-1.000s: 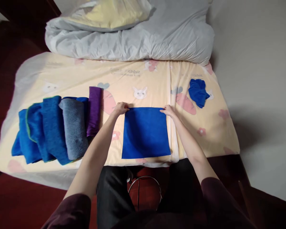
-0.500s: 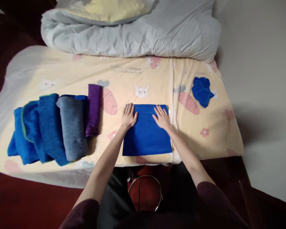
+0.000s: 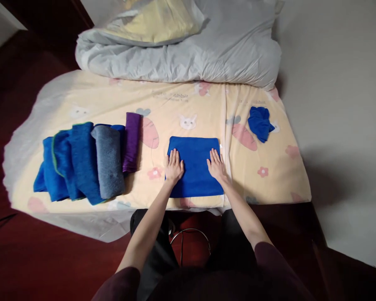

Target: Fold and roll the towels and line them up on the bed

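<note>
A blue towel (image 3: 194, 171) lies flat as a rectangle near the bed's front edge. My left hand (image 3: 174, 167) rests palm down on its left side, fingers stretched out and pointing away from me. On the opposite side, my right hand (image 3: 216, 165) also lies flat, its fingers extended over the cloth. Both hands press on the towel without gripping it. A small white tag shows at the towel's upper right edge.
To the left lie a rolled purple cloth (image 3: 132, 142), a grey-blue fluffy roll (image 3: 109, 163) and several folded blue towels (image 3: 86, 163). A crumpled blue cloth (image 3: 260, 123) sits at right. Behind is a bunched grey quilt (image 3: 175, 62); a wall (image 3: 338, 104) borders the right.
Both hands have slid toward me along the towel's sides, from near its far edge to about its middle. The camera view has shifted slightly.
</note>
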Demonstrator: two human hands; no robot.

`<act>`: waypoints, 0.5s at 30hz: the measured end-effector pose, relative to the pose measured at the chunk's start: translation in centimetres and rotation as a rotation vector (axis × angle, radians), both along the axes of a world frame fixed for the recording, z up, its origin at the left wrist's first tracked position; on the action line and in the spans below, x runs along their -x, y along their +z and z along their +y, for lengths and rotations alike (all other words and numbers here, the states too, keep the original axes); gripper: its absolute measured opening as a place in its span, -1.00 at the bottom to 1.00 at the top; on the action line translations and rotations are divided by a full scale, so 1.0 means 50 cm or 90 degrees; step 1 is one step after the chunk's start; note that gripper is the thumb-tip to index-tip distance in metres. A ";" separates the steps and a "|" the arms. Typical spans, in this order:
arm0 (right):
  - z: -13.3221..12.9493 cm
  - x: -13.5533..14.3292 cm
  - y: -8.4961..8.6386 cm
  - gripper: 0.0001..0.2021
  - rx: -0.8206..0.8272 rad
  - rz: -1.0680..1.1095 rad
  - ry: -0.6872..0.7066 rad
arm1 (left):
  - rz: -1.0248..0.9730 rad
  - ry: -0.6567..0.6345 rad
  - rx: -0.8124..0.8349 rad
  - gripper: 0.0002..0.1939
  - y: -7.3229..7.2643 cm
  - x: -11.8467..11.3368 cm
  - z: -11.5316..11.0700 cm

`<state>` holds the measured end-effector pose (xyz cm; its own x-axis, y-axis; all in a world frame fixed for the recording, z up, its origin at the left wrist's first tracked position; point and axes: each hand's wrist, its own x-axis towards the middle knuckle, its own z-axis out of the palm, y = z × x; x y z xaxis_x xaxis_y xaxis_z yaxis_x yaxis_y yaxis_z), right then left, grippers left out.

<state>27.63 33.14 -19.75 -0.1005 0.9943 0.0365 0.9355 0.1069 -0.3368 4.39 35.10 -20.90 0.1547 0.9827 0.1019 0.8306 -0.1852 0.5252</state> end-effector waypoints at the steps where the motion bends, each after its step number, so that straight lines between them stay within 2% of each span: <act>1: 0.000 0.000 0.006 -0.38 -0.003 0.001 -0.026 | -0.015 0.014 0.010 -0.28 0.006 -0.004 -0.007; 3: -0.015 0.024 0.015 -0.38 -0.011 0.009 -0.039 | -0.038 0.010 0.019 -0.26 0.019 -0.027 -0.033; 4: -0.035 0.042 0.018 -0.38 -0.013 0.017 -0.017 | -0.043 -0.007 0.018 -0.25 0.023 -0.039 -0.053; 7: -0.133 0.077 0.011 -0.36 0.004 0.048 0.111 | -0.032 -0.064 0.013 -0.28 0.018 -0.045 -0.134; 8: -0.169 0.073 0.007 -0.35 0.012 0.051 0.122 | -0.026 -0.063 0.012 -0.29 0.012 -0.031 -0.161; 11: -0.247 0.023 -0.003 -0.33 0.015 0.049 0.060 | -0.010 -0.020 0.012 -0.29 -0.006 0.044 -0.225; 15: -0.273 -0.040 -0.004 -0.34 0.013 0.051 0.041 | 0.013 -0.013 0.016 -0.28 -0.013 0.135 -0.271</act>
